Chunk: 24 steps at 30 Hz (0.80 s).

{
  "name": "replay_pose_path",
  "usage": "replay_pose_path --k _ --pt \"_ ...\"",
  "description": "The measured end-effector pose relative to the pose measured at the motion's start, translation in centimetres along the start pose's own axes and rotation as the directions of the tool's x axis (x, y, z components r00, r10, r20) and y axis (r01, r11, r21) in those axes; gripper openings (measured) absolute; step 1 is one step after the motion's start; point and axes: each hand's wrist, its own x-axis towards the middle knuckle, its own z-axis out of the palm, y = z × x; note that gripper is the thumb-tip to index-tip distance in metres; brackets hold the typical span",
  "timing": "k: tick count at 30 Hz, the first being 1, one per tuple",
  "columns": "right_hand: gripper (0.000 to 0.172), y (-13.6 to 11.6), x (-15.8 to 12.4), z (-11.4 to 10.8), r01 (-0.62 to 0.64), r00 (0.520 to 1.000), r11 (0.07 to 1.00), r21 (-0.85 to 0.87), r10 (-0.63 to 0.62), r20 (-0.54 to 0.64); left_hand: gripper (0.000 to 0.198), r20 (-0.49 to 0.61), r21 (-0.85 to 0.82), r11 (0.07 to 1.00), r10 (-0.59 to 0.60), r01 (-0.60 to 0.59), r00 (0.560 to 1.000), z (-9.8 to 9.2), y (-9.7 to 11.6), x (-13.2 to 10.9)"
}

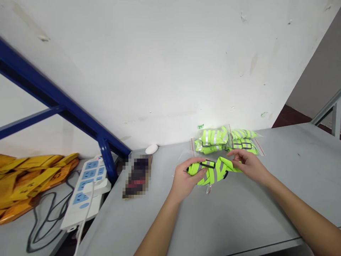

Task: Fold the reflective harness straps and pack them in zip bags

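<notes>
A neon yellow-green reflective strap (212, 175) with grey stripes and a black buckle is partly rolled into a bundle above the grey tabletop. My left hand (186, 177) is closed round the bundle's left side, thumb in front. At the right, my right hand (246, 164) pinches the loose end of the same strap. Beneath the bundle lies a clear plastic bag, of which only edges show. Just behind my hands, several clear zip bags (213, 138) holding similar folded neon straps rest against the wall.
A blurred-out flat item (137, 177) and a white oval object (151, 149) lie left on the grey table (226, 220). Past the blue metal frame (106, 156) are a white power strip (85, 188) with cables and a yellow-orange bundle (29, 177). A white wall (170, 71) stands behind.
</notes>
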Motion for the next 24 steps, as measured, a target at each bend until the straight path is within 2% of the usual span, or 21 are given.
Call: replay_pose_path --k 2,5,8,11,15,18,19,21,23,24 --pt "0.019 0.1 0.0 0.0 0.032 0.999 0.995 -0.099 -0.031 0.012 0.022 0.001 -0.002 1.0 0.013 -0.013 1.0 0.1 -0.1 0.0" --pt "0.021 -0.2 -0.2 -0.5 -0.006 0.989 0.995 -0.103 0.021 0.145 0.021 0.012 0.01 1.0 0.018 -0.018 1.0 0.2 -0.2 -0.1" --pt "0.031 -0.6 -0.4 -1.2 -0.058 0.953 0.998 -0.004 0.057 0.298 0.022 0.02 0.03 0.999 0.016 -0.017 1.0 0.3 -0.2 -0.1" --pt "0.042 -0.3 -0.6 -1.5 -0.095 0.91 0.985 0.143 0.027 0.415 0.023 0.026 0.026 1.0 0.017 -0.017 1.0 0.2 -0.3 -0.2" --pt "0.042 1.0 -0.4 -1.6 -0.207 0.878 0.911 0.358 0.012 0.478 0.022 0.046 0.011 0.999 0.035 -0.036 0.998 0.0 -0.3 -0.1" --pt "0.042 1.3 -0.3 -1.7 -0.221 0.851 0.895 0.387 -0.017 0.526 0.021 0.051 0.009 0.998 0.061 -0.061 0.997 -0.1 -0.2 -0.2" --pt "0.042 1.1 -0.2 -1.8 -0.199 0.852 0.905 0.377 -0.03 0.522 0.02 0.043 0.012 0.997 0.07 -0.07 0.997 -0.1 -0.1 -0.2" --pt "0.04 0.6 -0.2 -1.7 -0.105 0.896 0.949 0.297 -0.039 0.441 0.02 0.021 0.027 0.994 0.102 -0.102 0.995 0.0 0.1 -0.4" --pt "0.034 0.1 -0.1 -1.3 0.047 0.966 0.991 0.123 -0.076 0.247 0.018 0.009 0.064 0.983 0.17 -0.17 0.985 0.2 0.3 -0.7" --pt "0.031 0.0 -0.1 -1.0 0.112 0.986 0.994 0.013 -0.113 0.124 0.018 0.005 0.088 0.973 0.213 -0.213 0.977 0.3 0.5 -0.8"
